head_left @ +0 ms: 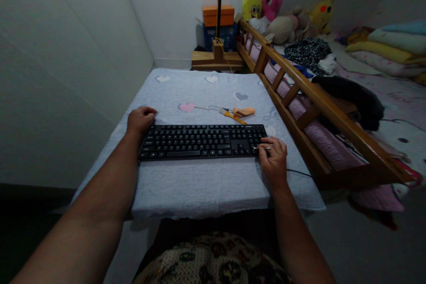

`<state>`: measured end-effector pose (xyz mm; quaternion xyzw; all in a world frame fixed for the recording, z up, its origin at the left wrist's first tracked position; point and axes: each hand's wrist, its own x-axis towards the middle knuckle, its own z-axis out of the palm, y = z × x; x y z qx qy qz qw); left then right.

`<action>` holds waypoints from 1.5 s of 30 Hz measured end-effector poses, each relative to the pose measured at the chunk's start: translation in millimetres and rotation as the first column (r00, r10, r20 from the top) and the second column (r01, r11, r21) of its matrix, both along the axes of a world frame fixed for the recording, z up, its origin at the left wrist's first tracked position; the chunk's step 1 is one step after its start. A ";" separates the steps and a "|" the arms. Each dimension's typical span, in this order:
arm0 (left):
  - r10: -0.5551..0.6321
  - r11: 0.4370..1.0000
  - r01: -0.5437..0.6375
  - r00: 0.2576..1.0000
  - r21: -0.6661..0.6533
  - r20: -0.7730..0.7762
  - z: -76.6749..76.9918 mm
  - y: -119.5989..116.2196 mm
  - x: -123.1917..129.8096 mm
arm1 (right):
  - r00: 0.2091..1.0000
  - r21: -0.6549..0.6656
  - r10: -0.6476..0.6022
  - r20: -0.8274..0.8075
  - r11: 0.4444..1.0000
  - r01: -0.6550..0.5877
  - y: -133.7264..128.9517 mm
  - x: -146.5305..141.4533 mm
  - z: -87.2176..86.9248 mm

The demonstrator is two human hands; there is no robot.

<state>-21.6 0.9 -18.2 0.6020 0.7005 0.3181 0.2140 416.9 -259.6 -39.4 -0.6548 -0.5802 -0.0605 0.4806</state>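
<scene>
A black keyboard (186,142) lies flat across the cloth-covered table (199,186). My left hand (141,120) is at its back left corner with the fingers curled in; whether anything is between them I cannot make out. Over the number keys at the right end, my right hand (274,155) pinches a thin white cotton swab (264,147), its tip pointing left at the keys. Behind the keyboard lie a small brush with a yellow handle (234,117) and an orange-handled tool (244,112). Thin wire-like metal (213,107) extends left of them.
A wooden bed rail (299,84) runs along the table's right side. Bedding and plush toys (282,29) lie beyond it. A wall (83,53) stands left. At the back are an orange box (218,15) and a wooden-based pole (218,51). A black cable (299,171) trails right.
</scene>
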 end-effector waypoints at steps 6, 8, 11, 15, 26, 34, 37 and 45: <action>-0.001 1.000 0.001 1.000 -0.010 -0.010 1.6 -1.4 0.7 | 0.998 0.012 -0.060 -0.007 0.998 0.060 0.8 2.4 -1.6; 0.005 1.000 -0.005 1.000 -0.015 -0.021 2.6 -2.0 1.6 | 0.997 0.018 -0.078 0.000 0.997 0.078 0.8 3.9 -2.4; 0.001 1.000 -0.002 0.999 -0.016 -0.037 4.6 -3.0 3.6 | 0.994 0.030 -0.109 0.003 0.994 0.109 0.5 6.5 -3.4; 0.010 1.000 -0.011 0.999 -0.016 -0.041 5.9 -3.6 5.2 | 0.992 0.051 -0.126 0.012 0.991 0.125 0.4 8.8 -5.0; -0.010 1.000 0.010 0.998 0.005 -0.061 -3.0 1.2 -1.9 | 0.997 0.032 -0.075 0.020 0.997 0.075 0.2 5.8 -6.3; -0.013 1.000 0.014 0.999 0.014 -0.045 -1.2 1.2 -1.1 | 1.000 0.023 -0.001 0.012 1.000 0.001 -0.7 3.1 -4.3; -0.013 1.000 0.013 0.999 0.012 -0.039 -1.9 1.4 -1.6 | 1.000 0.018 0.020 0.018 1.000 -0.020 -1.4 1.7 -3.2; -0.012 1.000 0.013 0.999 0.024 -0.034 -8.3 4.4 -4.7 | 0.996 -0.006 0.063 0.059 0.998 -0.063 0.1 -3.0 -3.1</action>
